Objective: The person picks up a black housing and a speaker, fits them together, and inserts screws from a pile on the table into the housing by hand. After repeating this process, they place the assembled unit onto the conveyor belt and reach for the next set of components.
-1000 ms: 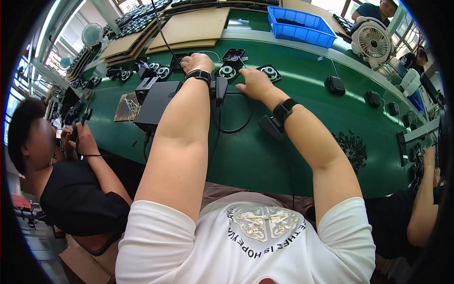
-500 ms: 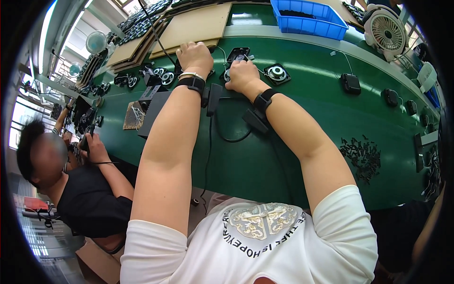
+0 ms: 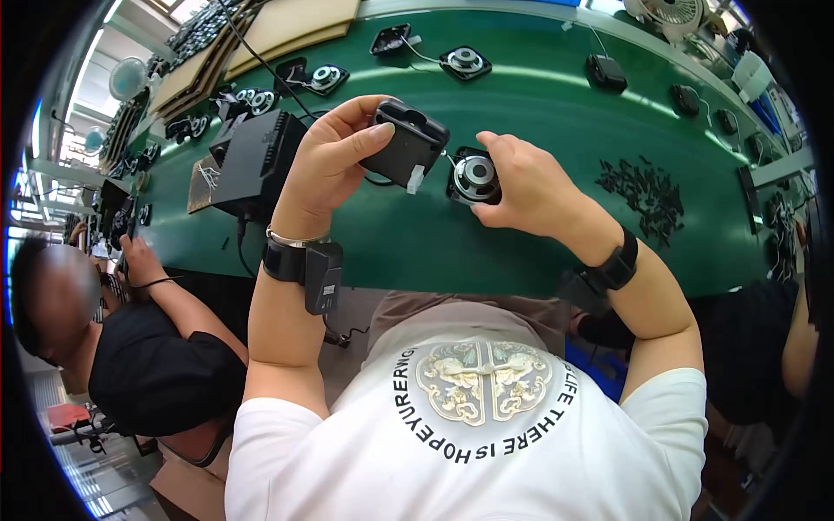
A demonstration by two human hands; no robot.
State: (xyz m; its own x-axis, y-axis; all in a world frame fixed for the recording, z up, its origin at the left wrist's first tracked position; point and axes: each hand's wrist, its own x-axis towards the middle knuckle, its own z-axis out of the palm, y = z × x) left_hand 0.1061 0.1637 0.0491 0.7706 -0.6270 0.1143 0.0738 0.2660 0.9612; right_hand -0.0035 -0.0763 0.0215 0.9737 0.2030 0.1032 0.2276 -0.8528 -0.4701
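Above the green table, my left hand (image 3: 314, 174) grips a black plastic speaker housing (image 3: 395, 158), thumb over its near face. A small whitish tab (image 3: 416, 179) sticks out at the housing's lower edge. Closed round the right side of a speaker driver (image 3: 475, 176) with a silver round back and black square frame is my right hand (image 3: 543, 189). The two parts are apart, side by side, and a short light wire seems to run between them. The inside of the housing cannot be seen.
Beyond my hands lie another housing (image 3: 390, 39) and a wired speaker driver (image 3: 465, 62). A black box-shaped device (image 3: 259, 161) stands left, near a seated co-worker (image 3: 165, 347). Small black strips (image 3: 643, 198) lie heaped at right. A closed black speaker box (image 3: 605, 73) sits farther back.
Both hands have come back from the far side of the table towards my body, bringing the housing and the speaker driver. The head view has shifted too.
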